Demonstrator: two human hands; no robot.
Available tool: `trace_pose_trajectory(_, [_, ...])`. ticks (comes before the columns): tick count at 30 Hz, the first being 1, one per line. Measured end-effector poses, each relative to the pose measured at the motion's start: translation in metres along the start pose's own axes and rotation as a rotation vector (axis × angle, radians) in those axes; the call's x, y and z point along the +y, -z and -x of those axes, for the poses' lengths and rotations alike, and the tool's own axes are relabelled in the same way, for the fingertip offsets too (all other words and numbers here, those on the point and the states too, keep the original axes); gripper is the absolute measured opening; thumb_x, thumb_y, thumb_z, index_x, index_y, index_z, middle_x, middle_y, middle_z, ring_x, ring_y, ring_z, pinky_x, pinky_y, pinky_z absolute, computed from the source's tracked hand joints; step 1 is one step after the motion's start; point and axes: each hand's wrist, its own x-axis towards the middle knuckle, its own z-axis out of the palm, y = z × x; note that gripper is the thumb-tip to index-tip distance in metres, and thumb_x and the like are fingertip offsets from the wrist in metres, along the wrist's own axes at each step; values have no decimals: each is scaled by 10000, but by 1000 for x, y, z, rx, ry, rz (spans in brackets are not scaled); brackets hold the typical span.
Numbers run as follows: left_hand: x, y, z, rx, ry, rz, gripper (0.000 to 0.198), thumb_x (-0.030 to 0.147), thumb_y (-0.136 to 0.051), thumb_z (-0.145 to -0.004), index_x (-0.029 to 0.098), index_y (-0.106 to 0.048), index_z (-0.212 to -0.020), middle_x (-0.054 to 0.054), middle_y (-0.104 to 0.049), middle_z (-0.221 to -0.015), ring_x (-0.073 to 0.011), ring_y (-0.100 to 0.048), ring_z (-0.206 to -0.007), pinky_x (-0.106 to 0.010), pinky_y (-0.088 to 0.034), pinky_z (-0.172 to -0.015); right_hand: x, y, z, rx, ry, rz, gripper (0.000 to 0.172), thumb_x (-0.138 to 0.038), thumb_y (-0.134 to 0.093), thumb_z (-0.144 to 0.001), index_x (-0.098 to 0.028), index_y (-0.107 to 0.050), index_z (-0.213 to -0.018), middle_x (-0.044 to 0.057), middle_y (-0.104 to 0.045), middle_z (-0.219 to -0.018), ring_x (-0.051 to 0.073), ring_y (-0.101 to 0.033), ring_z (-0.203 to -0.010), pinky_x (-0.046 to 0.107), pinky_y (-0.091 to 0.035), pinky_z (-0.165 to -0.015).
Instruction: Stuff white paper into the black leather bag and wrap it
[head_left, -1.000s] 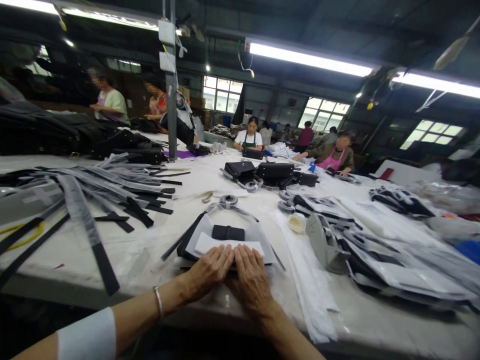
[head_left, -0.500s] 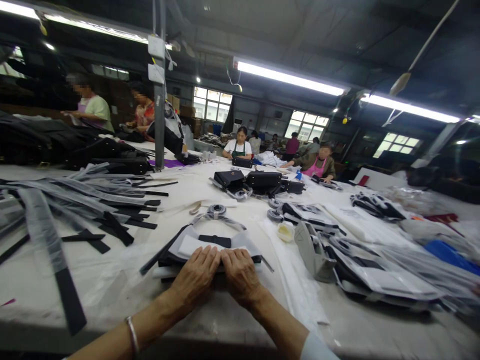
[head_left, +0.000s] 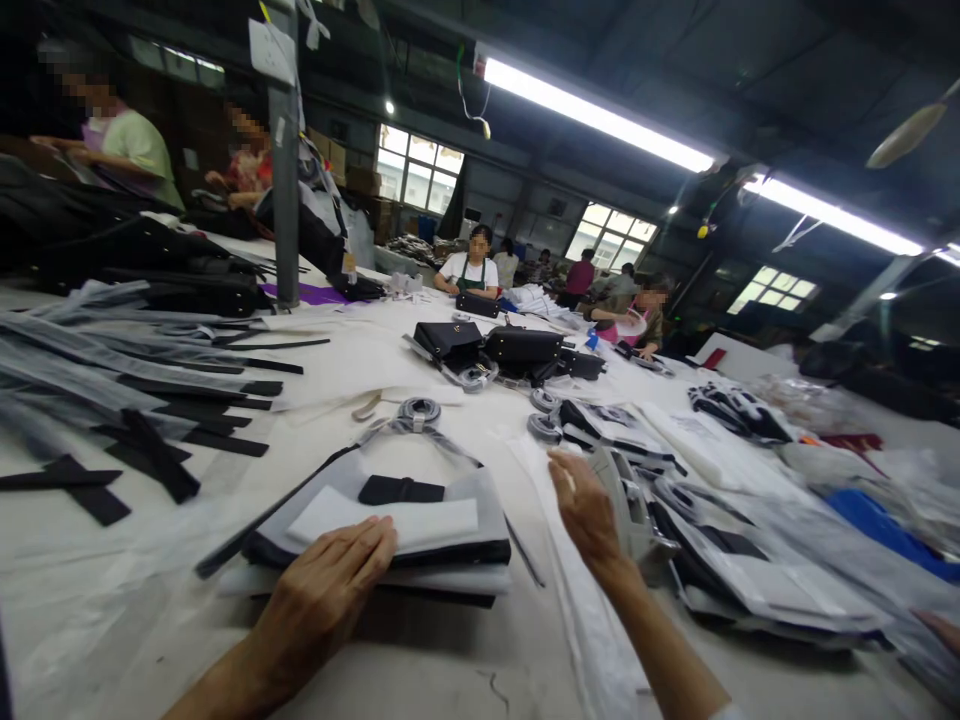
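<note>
My left hand (head_left: 330, 585) lies with outstretched fingers on a folded white sheet (head_left: 435, 520), pressing at its near left part. Beneath are grey-white wrapping (head_left: 487, 495) and a flat black bag (head_left: 465, 553). A small black strap piece (head_left: 401, 490) rests above the sheet, and a wrapped, coiled strap (head_left: 418, 412) lies at the bag's far end. To the right, my right hand (head_left: 585, 510) is closed beside a grey tape dispenser (head_left: 626, 500). Its fingers curl around something pale, mostly hidden, that I cannot make out.
Plastic-wrapped black straps (head_left: 150, 380) spread across the left of the table. Finished black bags (head_left: 525, 350) stand farther back. At right lies another wrapped bag (head_left: 780, 570), with blue material (head_left: 892, 530) beyond. A metal post (head_left: 285, 200) rises at back left; several people work around the table.
My right hand has left the white sheet and moved right to the tape dispenser. My left hand stays on the sheet. The view has shifted and come nearer the bag.
</note>
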Motion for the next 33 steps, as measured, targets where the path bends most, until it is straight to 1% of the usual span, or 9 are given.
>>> trace_pose_trajectory(4, [-8,7,2,-2,40,30,519,-30,-361,-886,160,-556,-1328,-89,-655,-1267,-207,-607,-1166,-348,-429,-1014,74,-36,-8,-263,-199,328,414,-342,-430,-963,-152,-601,-1289,154,-587,-1374,304,-520,-1280,487,-369,-1094])
trace_pose_trajectory(7, [-12,13,3,-31,68,36,529,-3,-395,-883,157,-525,-1370,-89,-647,-1275,-207,-604,-1168,-339,-422,-1028,95,-60,-4,-355,-200,394,428,-343,-531,-889,-149,-638,-1256,160,-509,-1466,358,-360,-1412,554,-165,-1177])
trace_pose_trajectory(10, [-14,19,2,-74,122,28,505,43,-429,-905,157,-511,-1390,-88,-650,-1263,-204,-612,-1153,-325,-421,-1037,101,-68,-3,-414,-179,432,320,-299,-530,-885,-187,-707,-1127,126,-528,-1457,323,-340,-1429,493,-92,-1200])
trace_pose_trajectory(14, [-16,24,-3,-100,152,8,511,72,-438,-924,185,-485,-1420,-68,-666,-1234,-189,-638,-1106,-306,-439,-1023,94,-55,-5,-364,-168,460,252,-272,-520,-911,-211,-717,-1055,106,-529,-1452,304,-374,-1401,508,-119,-1191])
trace_pose_trajectory(17, [-20,24,-4,-63,152,-2,504,83,-439,-923,196,-497,-1411,-58,-677,-1212,-186,-655,-1071,-294,-459,-994,79,-39,5,-293,-82,344,251,-273,-475,-953,-218,-717,-990,86,-617,-1338,269,-517,-1257,436,-292,-1118])
trace_pose_trajectory(20, [-23,24,-4,-55,187,-28,483,104,-446,-920,196,-519,-1388,-59,-683,-1195,-196,-671,-1029,-301,-482,-961,67,-31,24,-376,-135,178,196,-272,-525,-925,-229,-716,-929,64,-704,-1117,248,-618,-1065,370,-408,-972])
trace_pose_trajectory(23, [-23,24,-4,-51,200,-49,461,135,-449,-919,193,-531,-1369,-59,-691,-1176,-206,-684,-987,-309,-502,-926,65,-30,41,-460,-251,115,170,-261,-566,-881,-220,-728,-916,55,-718,-1024,234,-642,-1002,328,-435,-907])
trace_pose_trajectory(28, [-21,23,-6,-27,227,-64,452,145,-460,-904,199,-539,-1345,-55,-700,-1156,-215,-689,-959,-313,-520,-874,65,-21,42,-446,-327,138,189,-246,-547,-887,-213,-718,-814,57,-713,-929,233,-641,-954,321,-427,-851])
trace_pose_trajectory(33, [-19,22,-8,-17,281,-53,490,108,-470,-852,213,-551,-1324,-50,-709,-1140,-225,-692,-943,-332,-538,-851,23,-3,22,-467,-352,122,142,-315,-615,-873,-242,-707,-793,54,-712,-955,240,-648,-910,327,-419,-754])
